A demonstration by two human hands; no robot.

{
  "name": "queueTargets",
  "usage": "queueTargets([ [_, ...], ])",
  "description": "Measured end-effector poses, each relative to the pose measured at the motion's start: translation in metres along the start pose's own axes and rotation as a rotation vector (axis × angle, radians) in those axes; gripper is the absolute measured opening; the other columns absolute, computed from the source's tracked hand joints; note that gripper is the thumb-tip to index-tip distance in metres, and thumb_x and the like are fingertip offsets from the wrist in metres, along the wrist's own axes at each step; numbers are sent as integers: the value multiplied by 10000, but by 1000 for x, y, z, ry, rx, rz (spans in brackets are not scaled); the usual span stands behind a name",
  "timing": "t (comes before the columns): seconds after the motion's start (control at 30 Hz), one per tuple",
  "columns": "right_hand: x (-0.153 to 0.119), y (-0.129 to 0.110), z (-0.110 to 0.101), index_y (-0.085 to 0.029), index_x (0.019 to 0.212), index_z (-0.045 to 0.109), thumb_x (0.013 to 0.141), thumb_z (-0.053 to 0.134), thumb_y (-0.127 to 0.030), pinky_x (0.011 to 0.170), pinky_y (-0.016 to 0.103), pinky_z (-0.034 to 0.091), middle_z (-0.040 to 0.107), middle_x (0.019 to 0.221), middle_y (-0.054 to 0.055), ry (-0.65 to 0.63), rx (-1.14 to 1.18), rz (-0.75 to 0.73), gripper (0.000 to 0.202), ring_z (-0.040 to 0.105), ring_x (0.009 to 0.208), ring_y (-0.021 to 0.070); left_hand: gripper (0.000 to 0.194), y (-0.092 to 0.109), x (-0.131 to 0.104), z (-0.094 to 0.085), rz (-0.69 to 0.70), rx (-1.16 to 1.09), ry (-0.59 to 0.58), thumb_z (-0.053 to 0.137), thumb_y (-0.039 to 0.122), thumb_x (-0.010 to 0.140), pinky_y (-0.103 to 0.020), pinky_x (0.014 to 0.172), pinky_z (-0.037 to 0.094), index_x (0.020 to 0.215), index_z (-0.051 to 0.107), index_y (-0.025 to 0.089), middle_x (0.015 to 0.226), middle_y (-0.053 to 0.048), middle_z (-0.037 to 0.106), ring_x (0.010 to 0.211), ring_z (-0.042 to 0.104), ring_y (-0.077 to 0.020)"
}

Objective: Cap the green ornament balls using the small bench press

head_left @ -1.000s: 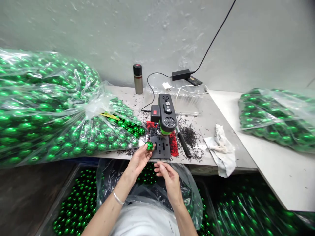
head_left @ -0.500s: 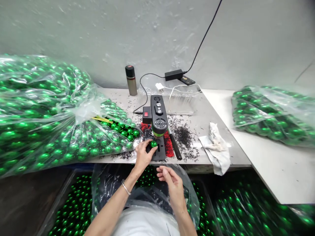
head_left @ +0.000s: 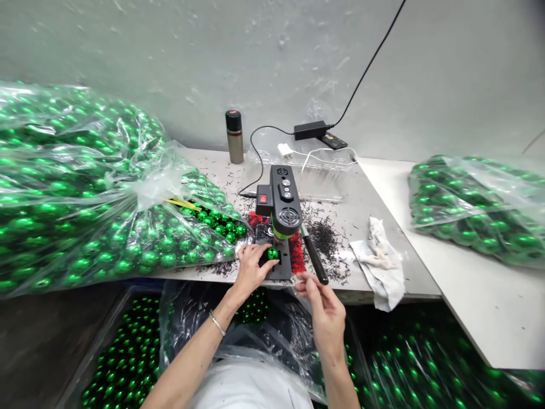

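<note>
Between thumb and fingers, my left hand (head_left: 252, 268) grips a shiny green ball (head_left: 273, 253) over the black base plate of a small black machine (head_left: 286, 199). The ball sits just below the machine's overhanging head. My right hand (head_left: 324, 312) hovers at the table's front edge, close to the end of a black-handled tool (head_left: 315, 258). Its fingertips are pinched together; whatever lies between them is too small to make out. A red mat (head_left: 297, 254) shows beneath the machine. Left of it, more green balls fill an opened clear plastic bag (head_left: 204, 250).
Black scraps (head_left: 321, 238) litter the grey table (head_left: 374, 193). A crumpled white cloth (head_left: 380, 264) hangs over the front edge. Behind stand a bottle (head_left: 234, 139), a power adapter (head_left: 310, 130) and a clear tray (head_left: 326, 190). Another bag of balls (head_left: 472, 210) lies right.
My right hand has moved right, away from the ball and toward the black-handled tool. My left hand stays on the green ball at the machine. The whole view has shifted slightly.
</note>
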State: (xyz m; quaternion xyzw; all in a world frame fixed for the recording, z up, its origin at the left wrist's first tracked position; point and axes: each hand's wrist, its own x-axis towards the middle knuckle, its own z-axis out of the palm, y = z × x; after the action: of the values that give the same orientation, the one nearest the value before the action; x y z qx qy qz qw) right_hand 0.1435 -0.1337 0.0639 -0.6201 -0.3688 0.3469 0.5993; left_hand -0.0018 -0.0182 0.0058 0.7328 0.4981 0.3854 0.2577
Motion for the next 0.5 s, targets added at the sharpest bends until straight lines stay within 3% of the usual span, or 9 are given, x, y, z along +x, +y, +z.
queueTargets([
  [0.1, 8, -4, 1, -226, 1230, 598, 902, 581, -342, 812, 349, 600, 655, 1217, 107, 94, -143, -290, 348, 689, 903, 178, 329, -2, 4, 4, 4, -28, -7, 766, 325, 784, -468, 1025, 328, 1094, 697, 237, 1093, -77, 717, 1072, 580, -265],
  [0.2, 25, -15, 5, -260, 1347, 500, 871, 627, -260, 824, 354, 596, 561, 1344, 121, 112, -301, -625, 493, 648, 1064, 211, 331, -4, 6, 6, 20, -49, -9, 763, 336, 787, -458, 1013, 354, 1100, 705, 244, 1110, -79, 718, 1090, 577, -269],
  [0.33, 50, -39, 14, -240, 1265, 561, 876, 607, -227, 844, 399, 590, 644, 1198, 113, 27, -382, -866, 392, 625, 1129, 248, 328, -5, 7, 7, 33, -51, -8, 761, 340, 790, -467, 1012, 368, 1098, 710, 240, 1102, -82, 721, 1089, 584, -276],
  [0.5, 64, -52, 23, -212, 1045, 606, 882, 563, -196, 729, 360, 563, 681, 947, 72, -8, -285, -1064, 169, 665, 896, 205, 322, -5, 4, 8, 88, -18, 16, 739, 341, 816, -463, 986, 401, 1110, 695, 217, 1094, -80, 723, 1072, 594, -269],
])
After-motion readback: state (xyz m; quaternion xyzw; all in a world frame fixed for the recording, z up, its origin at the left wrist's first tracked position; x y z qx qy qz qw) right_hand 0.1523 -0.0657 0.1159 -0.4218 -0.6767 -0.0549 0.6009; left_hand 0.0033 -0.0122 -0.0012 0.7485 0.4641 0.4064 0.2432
